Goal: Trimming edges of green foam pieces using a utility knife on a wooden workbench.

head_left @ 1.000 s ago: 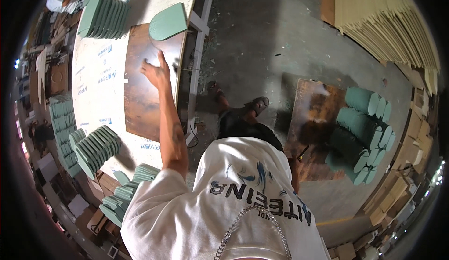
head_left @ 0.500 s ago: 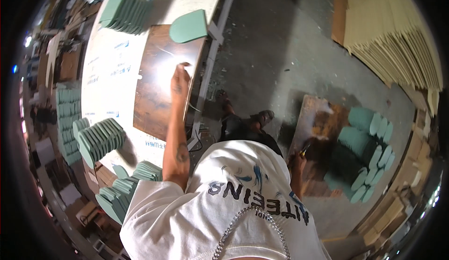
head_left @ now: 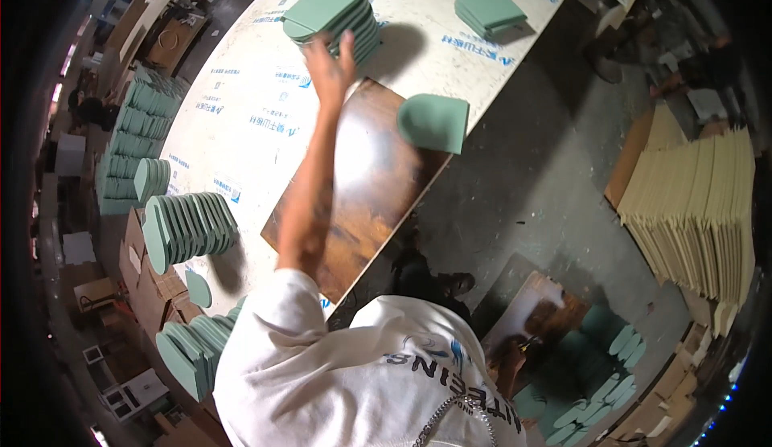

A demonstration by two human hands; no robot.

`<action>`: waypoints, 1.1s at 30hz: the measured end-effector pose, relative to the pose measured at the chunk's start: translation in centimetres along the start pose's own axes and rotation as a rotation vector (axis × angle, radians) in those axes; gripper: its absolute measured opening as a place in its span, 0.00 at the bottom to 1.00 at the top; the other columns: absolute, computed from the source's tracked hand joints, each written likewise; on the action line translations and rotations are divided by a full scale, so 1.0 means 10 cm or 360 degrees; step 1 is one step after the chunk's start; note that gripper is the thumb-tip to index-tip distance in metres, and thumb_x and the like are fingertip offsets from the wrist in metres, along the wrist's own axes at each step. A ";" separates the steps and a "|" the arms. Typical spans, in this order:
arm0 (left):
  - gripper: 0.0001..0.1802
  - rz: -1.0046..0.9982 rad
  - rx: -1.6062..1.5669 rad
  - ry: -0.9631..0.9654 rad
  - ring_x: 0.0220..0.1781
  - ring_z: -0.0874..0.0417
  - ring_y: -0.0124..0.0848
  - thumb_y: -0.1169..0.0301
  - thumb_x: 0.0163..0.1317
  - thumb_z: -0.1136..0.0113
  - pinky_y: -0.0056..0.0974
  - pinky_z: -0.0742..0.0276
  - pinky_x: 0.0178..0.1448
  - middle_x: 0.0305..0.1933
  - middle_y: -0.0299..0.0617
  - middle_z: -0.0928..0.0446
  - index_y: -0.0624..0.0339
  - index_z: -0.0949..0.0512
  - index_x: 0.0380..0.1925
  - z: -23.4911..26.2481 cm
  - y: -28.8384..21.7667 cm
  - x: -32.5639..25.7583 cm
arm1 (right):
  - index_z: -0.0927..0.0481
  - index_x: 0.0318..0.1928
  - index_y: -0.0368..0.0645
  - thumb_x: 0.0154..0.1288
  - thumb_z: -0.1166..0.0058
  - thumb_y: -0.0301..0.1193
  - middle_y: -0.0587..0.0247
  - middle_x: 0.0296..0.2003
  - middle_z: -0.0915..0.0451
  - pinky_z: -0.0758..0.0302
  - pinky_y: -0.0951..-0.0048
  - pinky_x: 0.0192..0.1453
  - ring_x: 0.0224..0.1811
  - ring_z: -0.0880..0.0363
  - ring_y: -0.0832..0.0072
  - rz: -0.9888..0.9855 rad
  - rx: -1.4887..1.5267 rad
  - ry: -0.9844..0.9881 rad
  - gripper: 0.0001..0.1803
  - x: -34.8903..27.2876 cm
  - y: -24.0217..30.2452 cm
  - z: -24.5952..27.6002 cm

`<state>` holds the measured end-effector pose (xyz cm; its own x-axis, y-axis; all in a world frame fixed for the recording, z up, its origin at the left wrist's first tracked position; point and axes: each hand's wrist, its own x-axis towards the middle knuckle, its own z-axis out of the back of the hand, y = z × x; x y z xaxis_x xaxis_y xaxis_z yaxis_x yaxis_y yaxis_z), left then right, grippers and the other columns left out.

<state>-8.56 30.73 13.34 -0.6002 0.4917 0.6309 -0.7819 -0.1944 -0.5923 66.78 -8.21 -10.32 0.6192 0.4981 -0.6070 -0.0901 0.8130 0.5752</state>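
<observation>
My left hand (head_left: 330, 65) reaches far forward to the near side of a stack of green round-ended boards (head_left: 330, 6). Its thumb and fingers are spread at the stack's edge; whether they touch it I cannot tell. Beneath that forearm lies a brown wooden board (head_left: 374, 174) with a bright glare on it. One green round-ended board (head_left: 434, 121) overlaps its far right corner. Low on the right, my right hand (head_left: 510, 360) is closed around a small tool with a yellow part (head_left: 527, 342), too small to name, beside a second brown board (head_left: 539, 306).
More green boards stand in a row (head_left: 189, 226) on the white printed table (head_left: 265, 85), with a small pile (head_left: 486, 9) farther right. Pale yellow sheets (head_left: 691, 214) are stacked on the floor at right. Green boards (head_left: 595, 375) also lie low right. Another person (head_left: 691, 69) is at far right.
My left hand has moved forward from above the brown board to the stack of green boards. The view has turned and shifted. My right hand still holds the small tool.
</observation>
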 end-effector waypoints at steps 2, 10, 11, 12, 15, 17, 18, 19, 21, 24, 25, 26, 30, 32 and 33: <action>0.49 -0.0074 0.0473 0.0164 0.67 0.30 0.63 0.34 0.55 0.32 0.63 0.33 0.66 0.63 0.69 0.29 0.63 0.27 0.63 -0.05 0.42 0.94 | 0.20 0.31 0.33 0.63 0.41 0.31 0.62 0.22 0.20 0.27 0.66 0.27 0.22 0.24 0.72 0.0204 -0.0103 0.0102 0.12 -0.46 0.62 -0.40; 0.82 -0.0082 0.0965 0.1456 0.74 0.40 0.74 0.17 0.30 0.32 0.64 0.37 0.74 0.71 0.82 0.42 0.59 0.48 0.79 -0.68 1.04 1.93 | 0.22 0.31 0.38 0.64 0.42 0.29 0.63 0.19 0.23 0.29 0.67 0.21 0.17 0.24 0.72 0.0050 -0.0072 0.0151 0.08 -0.80 1.14 -1.04; 0.80 -0.0088 0.1025 0.1471 0.75 0.40 0.74 0.19 0.32 0.31 0.64 0.36 0.74 0.70 0.81 0.40 0.62 0.47 0.78 -0.64 0.93 1.91 | 0.22 0.31 0.38 0.64 0.42 0.29 0.63 0.19 0.23 0.29 0.67 0.21 0.17 0.24 0.72 0.0045 -0.0064 0.0119 0.08 -0.83 1.18 -1.06; 0.79 -0.0074 0.1110 0.1479 0.75 0.40 0.73 0.20 0.34 0.31 0.63 0.36 0.74 0.69 0.81 0.39 0.65 0.46 0.77 -0.56 0.90 1.89 | 0.22 0.35 0.37 0.65 0.40 0.31 0.61 0.21 0.22 0.27 0.66 0.23 0.19 0.23 0.71 0.0079 -0.0115 0.0210 0.09 -0.83 1.21 -1.06; 0.76 -0.0145 0.1191 0.1448 0.72 0.35 0.71 0.24 0.37 0.29 0.63 0.34 0.72 0.63 0.79 0.31 0.75 0.42 0.72 -0.63 0.86 1.94 | 0.21 0.38 0.35 0.66 0.38 0.33 0.58 0.24 0.20 0.26 0.65 0.25 0.21 0.22 0.69 0.0116 -0.0088 0.0314 0.12 -0.81 1.23 -1.10; 0.60 -0.0199 0.1128 0.1524 0.68 0.28 0.66 0.35 0.50 0.30 0.60 0.28 0.67 0.56 0.73 0.23 0.81 0.35 0.64 -0.67 0.74 1.89 | 0.24 0.33 0.39 0.67 0.42 0.31 0.62 0.20 0.23 0.28 0.66 0.23 0.19 0.24 0.71 0.0039 0.0000 0.0238 0.09 -0.73 1.19 -1.10; 0.50 -0.0372 0.1130 0.1496 0.62 0.23 0.63 0.42 0.56 0.33 0.58 0.24 0.63 0.53 0.69 0.20 0.80 0.32 0.59 -0.72 0.72 1.83 | 0.24 0.33 0.39 0.67 0.42 0.31 0.62 0.20 0.23 0.28 0.66 0.23 0.19 0.24 0.71 0.0053 0.0012 0.0236 0.09 -0.74 1.24 -1.13; 0.40 -0.0546 0.1129 0.1474 0.57 0.18 0.60 0.48 0.61 0.36 0.56 0.21 0.59 0.50 0.66 0.18 0.80 0.29 0.54 -0.67 0.59 1.75 | 0.24 0.33 0.39 0.67 0.43 0.31 0.62 0.20 0.23 0.28 0.67 0.23 0.18 0.24 0.71 0.0038 -0.0025 0.0236 0.09 -0.82 1.32 -1.15; 0.23 -0.0719 0.1077 0.1535 0.49 0.13 0.55 0.61 0.66 0.43 0.50 0.16 0.51 0.45 0.60 0.15 0.76 0.22 0.46 -0.56 0.44 1.72 | 0.24 0.33 0.39 0.68 0.43 0.31 0.62 0.20 0.23 0.28 0.67 0.23 0.18 0.24 0.71 0.0033 -0.0053 0.0243 0.09 -0.92 1.47 -1.18; 0.10 -0.1207 0.1194 0.1448 0.41 0.10 0.47 0.75 0.63 0.44 0.44 0.13 0.43 0.39 0.58 0.14 0.68 0.16 0.37 -0.45 0.33 1.59 | 0.23 0.33 0.39 0.69 0.42 0.31 0.61 0.20 0.22 0.28 0.67 0.23 0.18 0.24 0.71 0.0059 -0.0151 0.0361 0.10 -0.90 1.52 -1.19; 0.10 -0.1212 0.1202 0.1436 0.41 0.10 0.47 0.75 0.63 0.44 0.44 0.13 0.43 0.39 0.58 0.14 0.68 0.16 0.37 -0.47 0.29 1.58 | 0.23 0.33 0.39 0.69 0.41 0.32 0.61 0.20 0.22 0.27 0.67 0.23 0.18 0.23 0.70 0.0053 -0.0085 0.0377 0.10 -0.82 1.45 -1.19; 0.09 -0.1057 0.1221 0.1488 0.40 0.10 0.47 0.76 0.62 0.44 0.44 0.13 0.43 0.39 0.57 0.14 0.68 0.16 0.37 -0.53 0.25 1.59 | 0.22 0.33 0.39 0.70 0.40 0.33 0.61 0.20 0.22 0.27 0.67 0.24 0.18 0.23 0.70 0.0048 -0.0016 0.0391 0.11 -0.77 1.38 -1.17; 0.10 -0.0798 0.1157 0.1270 0.44 0.10 0.54 0.74 0.63 0.43 0.61 0.12 0.36 0.41 0.54 0.13 0.63 0.14 0.38 -0.95 0.60 1.41 | 0.23 0.32 0.40 0.70 0.39 0.32 0.60 0.21 0.20 0.25 0.67 0.24 0.18 0.24 0.71 0.0054 0.0075 0.0352 0.11 -0.60 1.21 -1.14; 0.12 -0.0789 0.1271 0.0878 0.39 0.10 0.52 0.74 0.63 0.44 0.54 0.12 0.33 0.37 0.57 0.14 0.65 0.17 0.45 -0.88 0.85 1.34 | 0.23 0.32 0.40 0.70 0.39 0.32 0.59 0.22 0.20 0.25 0.67 0.24 0.18 0.23 0.71 0.0064 0.0094 0.0379 0.11 -0.48 1.15 -1.05; 0.12 -0.0852 0.1344 0.0764 0.37 0.10 0.48 0.74 0.64 0.44 0.51 0.13 0.33 0.35 0.55 0.15 0.63 0.19 0.45 -0.82 0.73 1.38 | 0.23 0.32 0.40 0.70 0.39 0.32 0.59 0.22 0.19 0.25 0.67 0.24 0.18 0.23 0.70 0.0045 0.0117 0.0374 0.11 -0.40 1.02 -1.00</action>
<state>-21.12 43.07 13.58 -0.1657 0.9274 0.3353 -0.8941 -0.2847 0.3458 55.58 1.10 -7.57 0.4177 0.5837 -0.6962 -0.0423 0.7780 0.6269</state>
